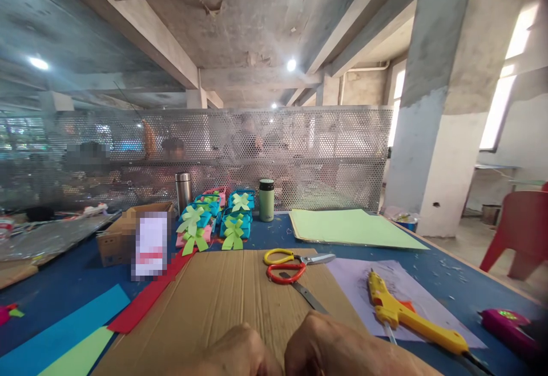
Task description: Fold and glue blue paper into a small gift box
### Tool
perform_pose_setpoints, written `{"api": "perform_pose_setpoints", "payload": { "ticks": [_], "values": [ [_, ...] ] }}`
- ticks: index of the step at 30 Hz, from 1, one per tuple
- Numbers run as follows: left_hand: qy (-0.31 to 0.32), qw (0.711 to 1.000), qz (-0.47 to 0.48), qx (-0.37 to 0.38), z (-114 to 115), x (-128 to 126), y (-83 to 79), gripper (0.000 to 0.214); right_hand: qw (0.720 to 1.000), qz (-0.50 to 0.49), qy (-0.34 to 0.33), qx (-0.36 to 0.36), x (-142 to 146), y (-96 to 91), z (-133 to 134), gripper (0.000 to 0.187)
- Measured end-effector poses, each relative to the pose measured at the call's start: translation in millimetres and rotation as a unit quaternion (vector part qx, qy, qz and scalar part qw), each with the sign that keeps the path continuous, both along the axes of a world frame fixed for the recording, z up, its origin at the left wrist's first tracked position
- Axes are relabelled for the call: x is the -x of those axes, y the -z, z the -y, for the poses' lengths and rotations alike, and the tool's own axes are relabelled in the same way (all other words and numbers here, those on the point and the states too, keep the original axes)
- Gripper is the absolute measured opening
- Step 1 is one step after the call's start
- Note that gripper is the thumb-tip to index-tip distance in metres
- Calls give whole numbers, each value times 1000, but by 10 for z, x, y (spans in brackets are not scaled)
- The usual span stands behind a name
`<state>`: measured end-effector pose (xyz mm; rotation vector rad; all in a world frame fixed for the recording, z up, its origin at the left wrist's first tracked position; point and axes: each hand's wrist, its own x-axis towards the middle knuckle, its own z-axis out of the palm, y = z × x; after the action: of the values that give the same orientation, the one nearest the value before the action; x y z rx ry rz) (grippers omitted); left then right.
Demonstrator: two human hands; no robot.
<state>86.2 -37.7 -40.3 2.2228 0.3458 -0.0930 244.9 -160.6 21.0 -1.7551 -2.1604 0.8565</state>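
At the bottom edge my left hand (pixel 240 353) and my right hand (pixel 323 344) are side by side above a brown cardboard sheet (pixel 205 296). Both are curled with bent knuckles; the fingertips and whatever they may hold are cut off by the frame. Beyond the right hand, scissors (pixel 291 267) with one yellow and one red handle loop lie spread apart on the cardboard. A yellow glue gun (pixel 411 313) rests on a lilac paper sheet (pixel 349 270) to the right. Red (pixel 149 293), blue (pixel 85 319) and light green paper strips (pixel 79 353) lie at the left.
Small blue and pink baskets with green paper bows (pixel 234 225) stand at the back, near a steel flask (pixel 183 190) and a green tumbler (pixel 266 200). Green paper sheets (pixel 351 227), a cardboard box (pixel 115 236) and a magenta tool (pixel 507 324) surround the cardboard. A perforated metal screen (pixel 299 159) rises behind.
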Motion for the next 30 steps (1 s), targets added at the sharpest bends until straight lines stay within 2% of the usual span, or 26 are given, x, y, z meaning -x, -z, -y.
{"api": "perform_pose_setpoints", "payload": {
  "ticks": [3,6,8,11,14,18,26,30],
  "values": [
    [-9,1000,18,0,124,94,-164,28,1000,-4,-12,-7,-5,-22,0,12],
    [-18,999,50,10,250,231,-331,35,999,-4,-38,-10,-5,-54,10,11],
    [-1,998,57,16,291,296,-417,39,998,-4,-57,-25,-13,-60,10,14],
    [15,999,36,18,244,345,-512,27,995,-6,-88,-44,-42,-59,-16,18],
    [20,999,-20,18,127,371,-582,30,994,4,-102,-39,-73,-61,-57,16],
    [15,999,-37,8,56,394,-623,29,993,20,-107,-37,-89,-63,-82,17],
    [-2,999,-19,-44,83,385,-549,38,993,21,-108,-36,-82,-43,-77,16],
    [19,1000,-7,-10,24,402,-607,30,993,4,-111,-35,-109,-29,-88,17]
  ]
}}
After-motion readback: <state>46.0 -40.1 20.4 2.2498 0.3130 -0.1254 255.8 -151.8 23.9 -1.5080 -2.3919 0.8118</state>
